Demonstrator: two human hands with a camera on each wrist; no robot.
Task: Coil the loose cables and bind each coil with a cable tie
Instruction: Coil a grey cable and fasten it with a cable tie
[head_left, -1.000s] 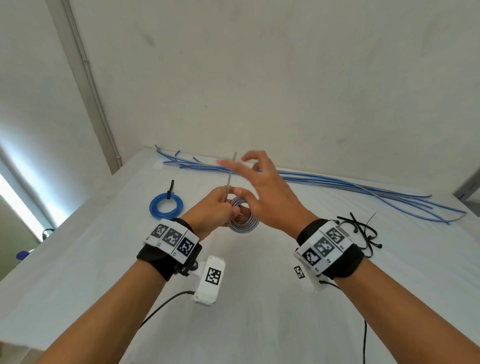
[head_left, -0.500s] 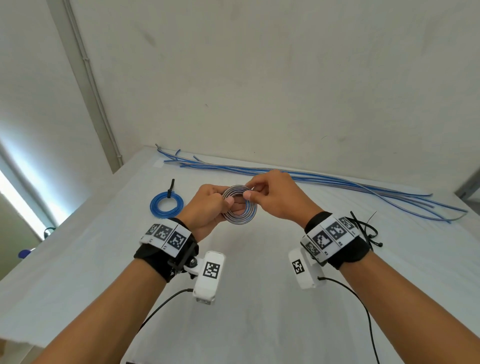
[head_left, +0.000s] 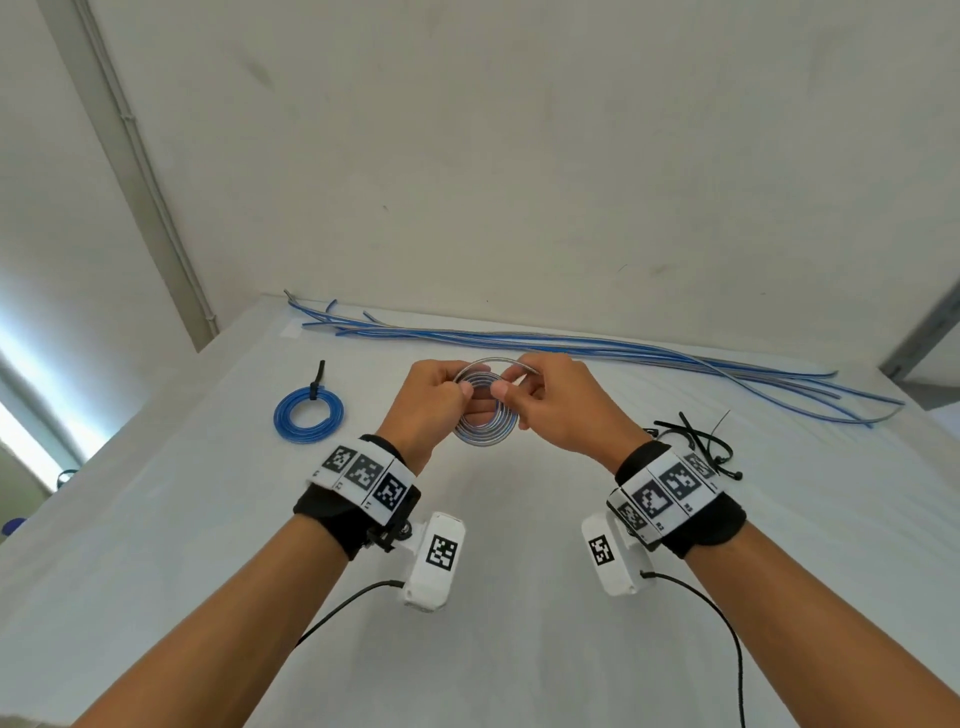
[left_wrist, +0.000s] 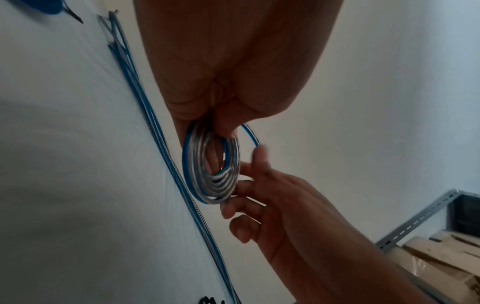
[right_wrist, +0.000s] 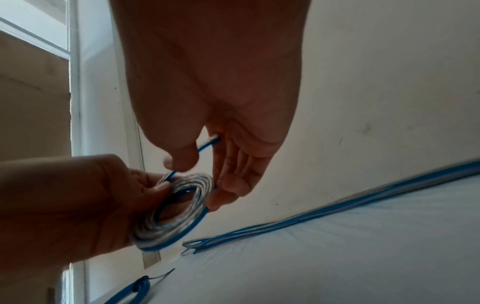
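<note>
Two hands are in view, both raised above the white table (head_left: 519, 597); one silver-and-blue coil (head_left: 485, 421) is held between them, clear of the surface. The left hand (head_left: 434, 402) grips the coil's left rim with curled fingers and thumb; the right hand (head_left: 558, 405) pinches the cable's free end (head_left: 519, 365) between thumb and forefinger at the top of the coil, its other fingers lightly curled beside the right rim. The coil stands roughly upright, its open face turned toward the person; the free end arcs over the top from left to right.

One finished blue coil (head_left: 308, 414) lies flat on the table to the left, well apart from the hands; one black cable tie (head_left: 316, 382) binds it at its far edge, tail pointing away from the person.

A bundle of loose cables (head_left: 597, 345), blue and silver, lies along the far edge of the table beside the wall; its long axis runs left to right; an exact count cannot be made.

One small heap of black cable ties (head_left: 698, 439) lies on the table just beyond the right wrist; their number cannot be told.
</note>
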